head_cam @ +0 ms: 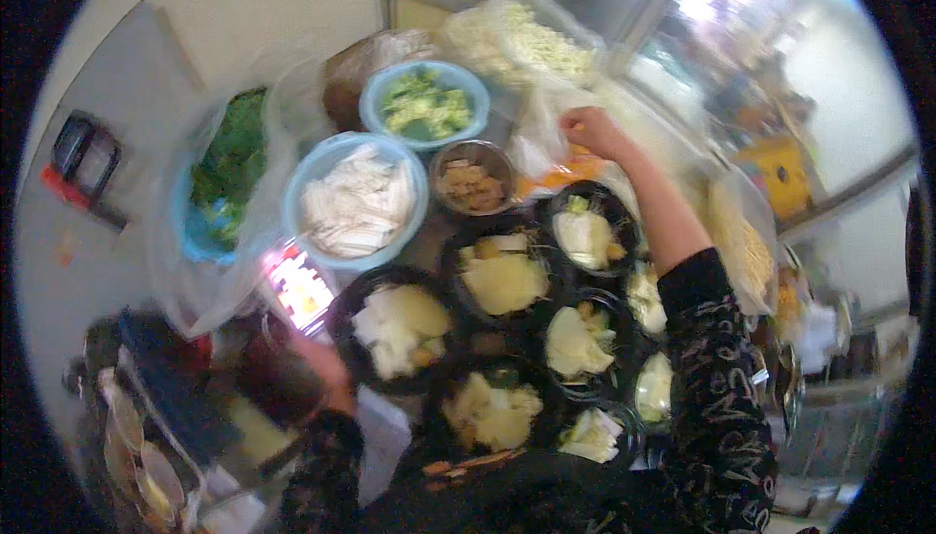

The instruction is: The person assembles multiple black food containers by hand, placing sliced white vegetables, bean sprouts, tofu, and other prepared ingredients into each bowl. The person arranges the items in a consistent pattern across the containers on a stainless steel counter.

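My left hand holds a smartphone with a lit screen, at the left of several black bowls of pale sliced food. Up at the right, my right hand has its fingers curled on a clear plastic bag, just above an orange-printed packet. Blur hides exactly what its fingers grip. Left of that hand are a small bowl of brown chunks, a blue bowl of chopped greens and a blue bowl of white strips.
At the left, a plastic bag lines a blue basin of dark leafy greens. Bags of pale shredded food stand at the back. Another bag lies right of my right arm. Wooden chopsticks lie near my body.
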{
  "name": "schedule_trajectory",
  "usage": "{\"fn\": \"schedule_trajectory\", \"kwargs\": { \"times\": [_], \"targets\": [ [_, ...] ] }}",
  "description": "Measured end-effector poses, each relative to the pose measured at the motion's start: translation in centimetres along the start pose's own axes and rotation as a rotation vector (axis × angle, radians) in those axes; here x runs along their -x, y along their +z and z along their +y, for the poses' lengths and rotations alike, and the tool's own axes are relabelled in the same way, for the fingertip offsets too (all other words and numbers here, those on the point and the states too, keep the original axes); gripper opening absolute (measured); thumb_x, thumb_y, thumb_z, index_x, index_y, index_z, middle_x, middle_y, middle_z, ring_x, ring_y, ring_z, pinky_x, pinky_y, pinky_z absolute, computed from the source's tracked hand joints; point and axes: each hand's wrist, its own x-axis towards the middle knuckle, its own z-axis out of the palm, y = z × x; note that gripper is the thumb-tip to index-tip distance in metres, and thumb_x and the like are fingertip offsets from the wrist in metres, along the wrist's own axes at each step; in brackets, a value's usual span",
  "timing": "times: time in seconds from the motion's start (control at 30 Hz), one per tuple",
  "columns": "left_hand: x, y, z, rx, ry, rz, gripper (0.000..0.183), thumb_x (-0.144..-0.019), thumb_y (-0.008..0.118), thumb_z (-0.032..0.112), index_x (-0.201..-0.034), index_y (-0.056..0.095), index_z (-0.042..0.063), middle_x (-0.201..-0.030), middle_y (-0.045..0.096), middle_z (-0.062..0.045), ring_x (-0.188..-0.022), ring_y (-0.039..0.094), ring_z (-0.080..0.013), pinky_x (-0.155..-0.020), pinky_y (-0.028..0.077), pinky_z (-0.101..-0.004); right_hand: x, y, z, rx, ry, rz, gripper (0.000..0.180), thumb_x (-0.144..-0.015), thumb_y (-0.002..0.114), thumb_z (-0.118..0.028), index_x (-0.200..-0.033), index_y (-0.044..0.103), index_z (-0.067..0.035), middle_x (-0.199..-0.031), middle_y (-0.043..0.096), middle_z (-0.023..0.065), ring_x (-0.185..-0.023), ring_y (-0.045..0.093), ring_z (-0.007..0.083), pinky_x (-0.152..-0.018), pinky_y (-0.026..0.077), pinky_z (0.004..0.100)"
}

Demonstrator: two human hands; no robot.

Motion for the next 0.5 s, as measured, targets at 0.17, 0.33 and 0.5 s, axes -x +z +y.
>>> {"fn": "schedule_trajectory", "kwargs": {
  "times": [0.17,0.33,0.5],
  "targets": [
    [1.2,-0.9,1.8,-0.117,-0.035,-0.028,0.083,-0.073,0.063,0.037,-0.13,0.02,-0.007,-0.13,0.03,-0.025,-0.12,0.029,-0.0357,-0.1,0.022,-0.039,-5.7,8.4,2.3,0.273,0.109,-0.131,0.028,-0.073,0.061,-0.023,-0.092,0.06,-0.002,-0.084,0.061,0.0129,-0.079,0.058,0.0231,-0.071,0.046,0.0344],
    [1.4,-0.9,2.2,-0.171,0.018,0.012,0.087,-0.071,0.065,0.042,-0.129,0.021,-0.006,-0.129,0.03,-0.025,-0.119,0.029,-0.0366,-0.1,0.023,-0.0393,-5.7,10.6,2.7,0.191,0.149,-0.118,0.03,-0.071,0.062,-0.023,-0.093,0.059,-0.002,-0.087,0.061,0.0135,-0.081,0.057,0.0244,-0.071,0.045,0.0346],
    [1.7,0.3,-0.4,-0.18,0.018,0.097,0.084,-0.072,0.064,0.039,-0.128,0.022,-0.006,-0.129,0.03,-0.025,-0.118,0.03,-0.0378,-0.099,0.024,-0.0407,-5.1,9.6,4.0,0.019,0.17,-0.122,0.033,-0.069,0.062,-0.024,-0.094,0.058,-0.002,-0.09,0.06,0.0142,-0.083,0.057,0.0257,-0.072,0.045,0.0347]
  ]
}}
